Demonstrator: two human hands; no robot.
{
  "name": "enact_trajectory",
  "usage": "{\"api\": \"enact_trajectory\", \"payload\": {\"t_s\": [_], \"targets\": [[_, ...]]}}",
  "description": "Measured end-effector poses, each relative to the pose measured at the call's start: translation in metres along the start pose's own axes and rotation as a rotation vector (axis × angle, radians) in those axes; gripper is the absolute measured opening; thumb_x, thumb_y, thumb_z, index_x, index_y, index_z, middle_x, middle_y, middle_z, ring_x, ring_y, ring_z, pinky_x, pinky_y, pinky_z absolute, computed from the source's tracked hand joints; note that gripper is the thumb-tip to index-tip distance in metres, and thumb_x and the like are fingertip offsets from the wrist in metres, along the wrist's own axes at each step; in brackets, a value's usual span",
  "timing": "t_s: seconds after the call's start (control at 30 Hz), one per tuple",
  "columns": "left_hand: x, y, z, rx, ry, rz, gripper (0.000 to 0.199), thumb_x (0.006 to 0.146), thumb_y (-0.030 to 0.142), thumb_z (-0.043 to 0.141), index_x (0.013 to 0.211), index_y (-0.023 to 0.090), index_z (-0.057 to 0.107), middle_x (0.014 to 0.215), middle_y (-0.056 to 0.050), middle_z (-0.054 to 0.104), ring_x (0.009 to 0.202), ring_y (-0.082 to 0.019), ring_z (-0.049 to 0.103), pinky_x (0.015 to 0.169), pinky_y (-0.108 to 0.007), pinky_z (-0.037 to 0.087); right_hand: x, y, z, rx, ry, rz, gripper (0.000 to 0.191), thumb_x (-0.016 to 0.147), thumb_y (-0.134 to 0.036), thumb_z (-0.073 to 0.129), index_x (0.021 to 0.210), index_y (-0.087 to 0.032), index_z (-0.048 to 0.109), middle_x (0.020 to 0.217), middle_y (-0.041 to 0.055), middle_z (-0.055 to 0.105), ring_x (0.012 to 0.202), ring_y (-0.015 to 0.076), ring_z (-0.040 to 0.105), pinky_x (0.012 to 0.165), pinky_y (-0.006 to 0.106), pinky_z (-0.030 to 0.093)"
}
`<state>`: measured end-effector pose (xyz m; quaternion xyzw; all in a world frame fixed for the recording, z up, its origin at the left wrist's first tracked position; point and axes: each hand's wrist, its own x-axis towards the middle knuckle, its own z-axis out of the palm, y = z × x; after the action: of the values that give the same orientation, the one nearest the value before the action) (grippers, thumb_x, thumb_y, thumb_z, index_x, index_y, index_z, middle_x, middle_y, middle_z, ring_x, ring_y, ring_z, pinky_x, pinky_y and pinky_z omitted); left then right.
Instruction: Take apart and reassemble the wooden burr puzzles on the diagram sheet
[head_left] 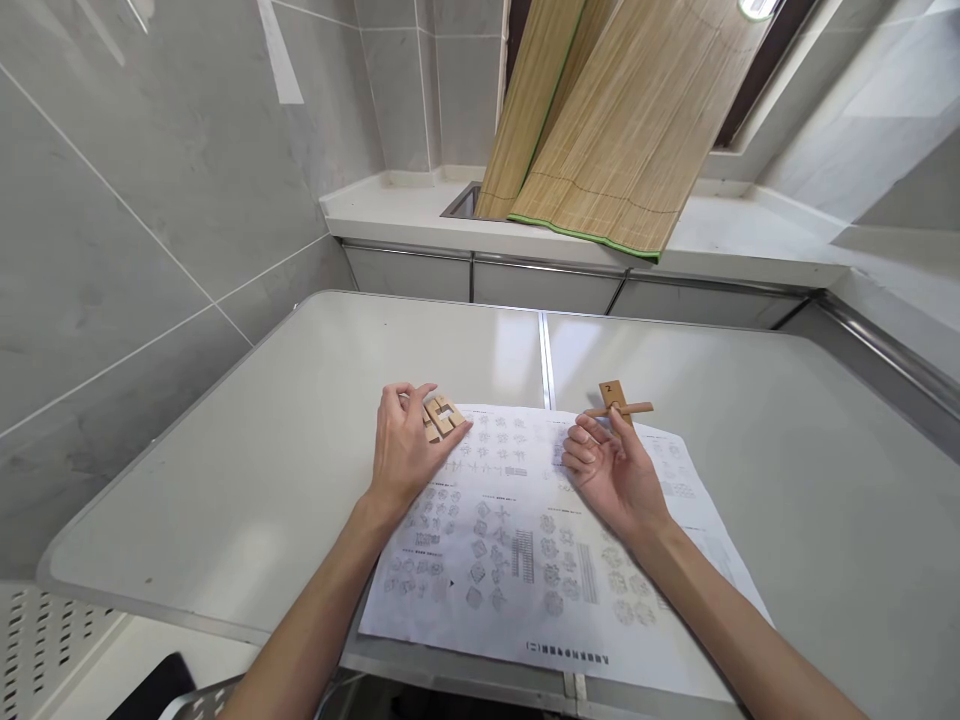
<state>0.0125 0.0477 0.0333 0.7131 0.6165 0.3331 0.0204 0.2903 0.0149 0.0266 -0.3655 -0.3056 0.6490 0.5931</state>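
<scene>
My left hand (405,440) is closed around a small group of light wooden pieces (444,414), thumb on the near side and fingers on the far side, at the paper's upper left corner. My right hand (611,470) is palm up, fingers curled, pinching a thin wooden stick (637,408) near its fingertips. Just beyond those fingertips is a flat wooden piece marked 2 (611,390); whether the hand touches it I cannot tell. Under both hands lies a large printed sheet (502,620) covered with small diagrams.
The white table (285,470) has a metal seam (546,360) down its middle. Behind it, a bamboo mat (600,130) hangs over a white counter (390,215) with a sink edge. A dark object (154,690) is at the lower left, below the table edge.
</scene>
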Motion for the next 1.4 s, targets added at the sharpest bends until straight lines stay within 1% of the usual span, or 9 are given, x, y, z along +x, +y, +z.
{"api": "enact_trajectory", "payload": {"t_s": [0.17, 0.5, 0.67, 0.77, 0.83, 0.93, 1.13, 1.27, 1.4], "targets": [[-0.005, 0.013, 0.0, -0.097, 0.002, 0.219, 0.03, 0.098, 0.042, 0.069, 0.121, 0.023, 0.064, 0.119, -0.011, 0.053, 0.103, -0.025, 0.064, 0.091, -0.041, 0.059, 0.001, -0.006, -0.003, 0.134, 0.039, -0.01, 0.039, 0.104, -0.06, 0.052, 0.092, -0.024, 0.063, 0.073, -0.0022, 0.038, 0.055, 0.0157, 0.035, 0.049, 0.031, 0.046], [-0.011, 0.022, 0.005, -0.158, -0.044, 0.48, 0.007, 0.103, 0.024, 0.062, 0.106, 0.02, 0.066, 0.099, -0.006, 0.062, 0.088, -0.02, 0.061, 0.081, -0.036, 0.053, 0.008, -0.011, -0.017, 0.62, 0.009, 0.138, 0.014, 0.109, -0.018, 0.052, 0.096, -0.022, 0.056, 0.073, -0.0042, 0.046, 0.055, 0.0083, 0.046, 0.053, 0.016, 0.051], [-0.014, 0.028, 0.006, -0.246, -0.103, 0.471, 0.008, 0.103, 0.023, 0.06, 0.099, 0.02, 0.066, 0.094, -0.005, 0.065, 0.089, -0.021, 0.062, 0.082, -0.035, 0.051, 0.004, -0.005, -0.01, 0.396, -0.088, 0.165, 0.024, 0.104, -0.023, 0.062, 0.081, -0.021, 0.057, 0.065, -0.0045, 0.047, 0.048, 0.0083, 0.04, 0.046, 0.018, 0.044], [-0.016, 0.033, 0.004, -0.382, -0.178, 0.367, 0.007, 0.103, 0.027, 0.063, 0.102, 0.02, 0.066, 0.096, -0.005, 0.067, 0.089, -0.02, 0.063, 0.085, -0.035, 0.051, -0.003, -0.002, -0.001, 0.182, -0.189, 0.186, 0.035, 0.104, -0.032, 0.062, 0.072, -0.02, 0.058, 0.058, -0.0041, 0.047, 0.044, 0.008, 0.036, 0.045, 0.021, 0.039], [-0.016, 0.036, 0.002, -0.493, -0.255, 0.256, 0.018, 0.1, 0.034, 0.068, 0.112, 0.021, 0.064, 0.1, -0.005, 0.068, 0.092, -0.021, 0.063, 0.085, -0.036, 0.052, -0.009, 0.0, 0.004, 0.097, -0.289, 0.233, 0.041, 0.103, -0.037, 0.061, 0.066, -0.019, 0.057, 0.053, -0.0045, 0.046, 0.041, 0.0073, 0.034, 0.044, 0.023, 0.035], [-0.015, 0.038, -0.002, -0.667, -0.422, 0.124, 0.055, 0.088, 0.045, 0.083, 0.131, 0.021, 0.058, 0.122, -0.01, 0.069, 0.108, -0.025, 0.066, 0.094, -0.04, 0.054, -0.015, 0.003, 0.006, 0.024, -0.468, 0.313, 0.049, 0.1, -0.043, 0.063, 0.058, -0.02, 0.051, 0.048, -0.0056, 0.042, 0.036, 0.0064, 0.03, 0.04, 0.024, 0.026], [-0.013, 0.036, -0.008, -1.044, -0.821, 0.116, 0.109, 0.068, 0.043, 0.1, 0.159, 0.033, 0.041, 0.164, -0.013, 0.049, 0.153, -0.037, 0.045, 0.124, -0.052, 0.04, -0.019, 0.017, -0.005, -0.072, -0.765, 0.425, 0.049, 0.097, -0.037, 0.062, 0.055, -0.022, 0.043, 0.043, -0.0073, 0.04, 0.031, 0.0055, 0.027, 0.035, 0.023, 0.022], [-0.013, 0.036, -0.01, -1.138, -1.009, 0.156, 0.119, 0.06, 0.035, 0.104, 0.162, 0.037, 0.041, 0.163, -0.011, 0.051, 0.155, -0.037, 0.043, 0.129, -0.056, 0.033, -0.02, 0.023, -0.009, -0.043, -0.88, 0.445, 0.047, 0.096, -0.031, 0.058, 0.053, -0.022, 0.042, 0.042, -0.0076, 0.038, 0.032, 0.0057, 0.027, 0.035, 0.022, 0.022], [-0.013, 0.038, -0.012, -1.121, -0.975, 0.13, 0.107, 0.059, 0.032, 0.104, 0.153, 0.034, 0.054, 0.158, -0.011, 0.057, 0.148, -0.038, 0.051, 0.126, -0.054, 0.037, -0.02, 0.02, -0.006, -0.055, -0.868, 0.431, 0.048, 0.099, -0.035, 0.057, 0.055, -0.022, 0.045, 0.042, -0.0071, 0.039, 0.032, 0.007, 0.03, 0.036, 0.023, 0.025]]}}
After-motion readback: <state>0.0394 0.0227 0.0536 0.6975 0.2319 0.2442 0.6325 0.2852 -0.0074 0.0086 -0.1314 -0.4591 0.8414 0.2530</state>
